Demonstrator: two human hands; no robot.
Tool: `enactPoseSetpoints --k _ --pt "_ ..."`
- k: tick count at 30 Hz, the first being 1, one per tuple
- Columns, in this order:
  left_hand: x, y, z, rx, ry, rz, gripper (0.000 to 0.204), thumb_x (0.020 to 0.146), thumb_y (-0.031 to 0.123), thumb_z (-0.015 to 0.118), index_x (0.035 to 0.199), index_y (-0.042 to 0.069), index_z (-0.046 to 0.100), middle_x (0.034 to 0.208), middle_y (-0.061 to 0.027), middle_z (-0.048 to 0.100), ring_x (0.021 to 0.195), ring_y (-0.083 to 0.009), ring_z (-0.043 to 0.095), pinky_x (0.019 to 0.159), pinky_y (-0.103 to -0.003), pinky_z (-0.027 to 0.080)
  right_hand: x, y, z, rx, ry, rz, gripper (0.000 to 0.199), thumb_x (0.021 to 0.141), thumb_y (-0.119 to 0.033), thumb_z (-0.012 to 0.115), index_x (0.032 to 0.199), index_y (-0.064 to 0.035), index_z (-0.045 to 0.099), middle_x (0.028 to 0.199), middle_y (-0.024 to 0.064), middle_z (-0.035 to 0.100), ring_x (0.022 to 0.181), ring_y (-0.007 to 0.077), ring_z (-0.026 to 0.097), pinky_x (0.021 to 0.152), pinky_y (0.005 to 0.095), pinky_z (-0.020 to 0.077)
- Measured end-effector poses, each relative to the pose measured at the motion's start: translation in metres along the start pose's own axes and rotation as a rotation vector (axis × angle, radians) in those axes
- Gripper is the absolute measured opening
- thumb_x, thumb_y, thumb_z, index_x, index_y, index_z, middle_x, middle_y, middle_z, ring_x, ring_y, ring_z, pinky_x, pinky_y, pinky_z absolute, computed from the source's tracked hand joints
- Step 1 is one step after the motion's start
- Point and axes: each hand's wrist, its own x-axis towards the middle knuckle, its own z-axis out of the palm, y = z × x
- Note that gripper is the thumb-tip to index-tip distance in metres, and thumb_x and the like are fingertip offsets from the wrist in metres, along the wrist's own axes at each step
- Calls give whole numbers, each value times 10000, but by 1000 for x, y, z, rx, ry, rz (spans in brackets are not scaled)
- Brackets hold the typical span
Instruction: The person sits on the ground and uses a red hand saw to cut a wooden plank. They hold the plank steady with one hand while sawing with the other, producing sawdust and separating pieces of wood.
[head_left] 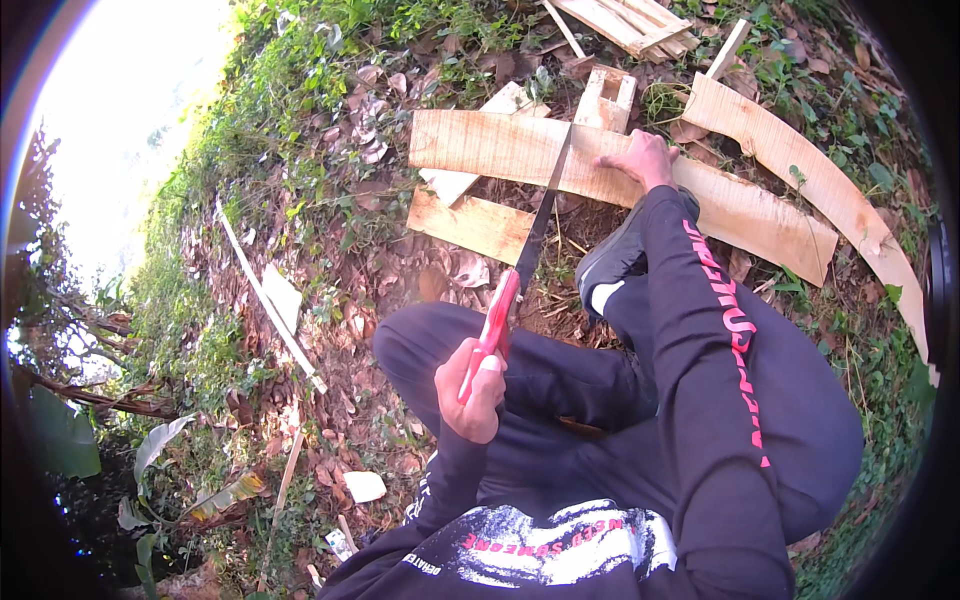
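Observation:
My left hand (470,390) is wrapped round the red handle of a hand saw (541,225). Its dark blade runs up and away from me, and the far end lies across a long pale plank (480,137), left of its middle. Farther right on that plank, my right hand (645,160) presses down and grips the edge, with the thumb stretched toward the blade. My shoe (612,262) is just under the plank below that hand. A small wooden block with a rectangular opening (606,98) sits behind the plank, close to the blade's far end.
A shorter board (470,224) lies left of the blade, on leaf-strewn ground. On the right a long curved plank (830,190) bends toward me. Several wood strips (635,25) are piled at the far side. A thin stick (265,290) lies at left.

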Motion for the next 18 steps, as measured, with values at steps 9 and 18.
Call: enactPoseSetpoints --k 9,18 --pt "-9 0 -37 -85 -19 -33 141 919 135 539 836 22 549 609 55 444 514 -18 364 470 -206 268 -10 -59 14 -31 96 182 997 611 -583 875 1368 -54 498 1405 172 478 1274 376 497 1017 541 433" --pt "-27 -5 -36 -3 28 27 226 928 210 539 827 9 554 568 43 447 492 -25 388 465 -209 288 -13 -68 19 126 -27 -234 718 740 -612 749 1244 -113 636 1104 169 704 1099 321 656 1004 513 460"
